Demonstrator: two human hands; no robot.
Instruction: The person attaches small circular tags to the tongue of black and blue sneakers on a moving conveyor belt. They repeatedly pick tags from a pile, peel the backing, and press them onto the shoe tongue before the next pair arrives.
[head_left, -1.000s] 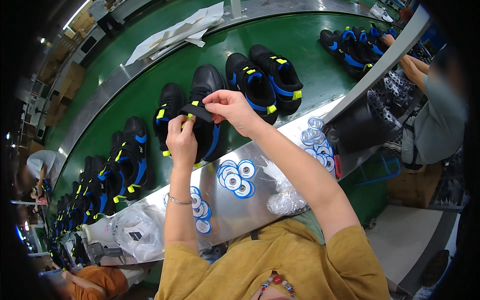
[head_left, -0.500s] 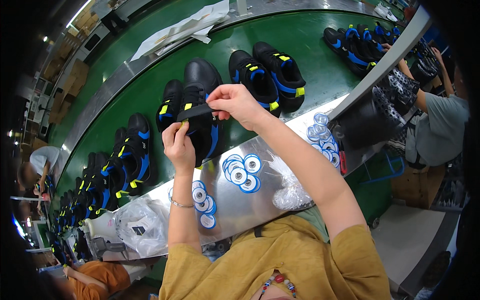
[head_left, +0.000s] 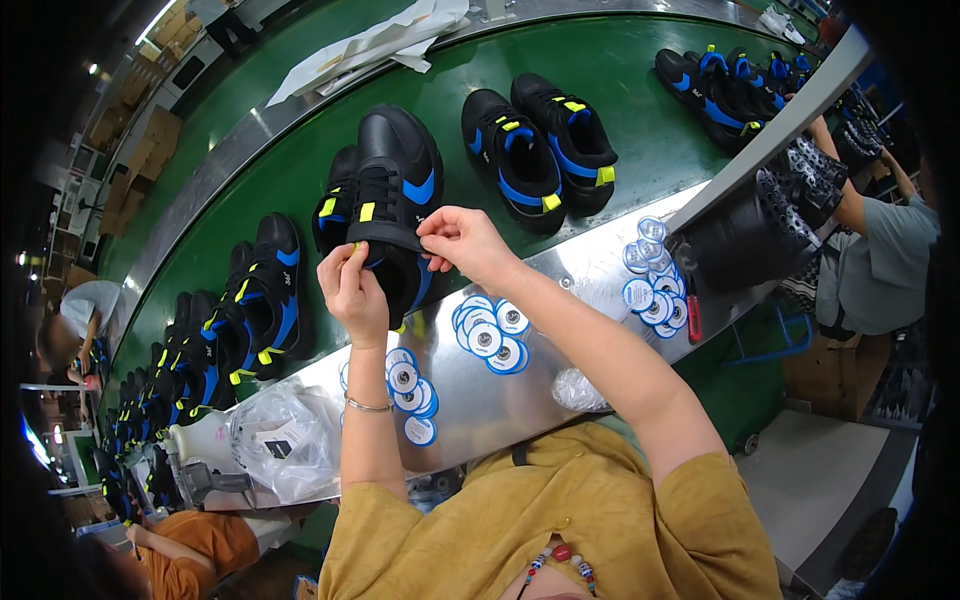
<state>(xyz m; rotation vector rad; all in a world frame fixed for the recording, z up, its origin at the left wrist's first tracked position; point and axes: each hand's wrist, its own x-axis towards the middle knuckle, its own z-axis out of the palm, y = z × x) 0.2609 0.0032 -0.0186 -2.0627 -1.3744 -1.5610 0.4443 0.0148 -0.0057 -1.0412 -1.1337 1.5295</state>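
On the green belt (head_left: 475,65), the black-and-blue shoe (head_left: 392,165) sits at your eleven o'clock. Your left hand (head_left: 352,292), toward its seven, and right hand (head_left: 468,243), toward four, are apart, pinching opposite ends of the strap (head_left: 388,236); uneven pulling could skew it.

Left arm (head_left: 370,425): one, bare, rising nearly upright from lower edge. Left wrist (head_left: 366,343): close to straight. Left hand (head_left: 354,295): raised, thumb and fingertips closed in pinch. Right arm (head_left: 590,335): one, bare, slanting up and leftward from lower right. Right hand (head_left: 470,243): thumb against forefinger, other fingers curled. Hands: near each other, apart, right slightly higher.
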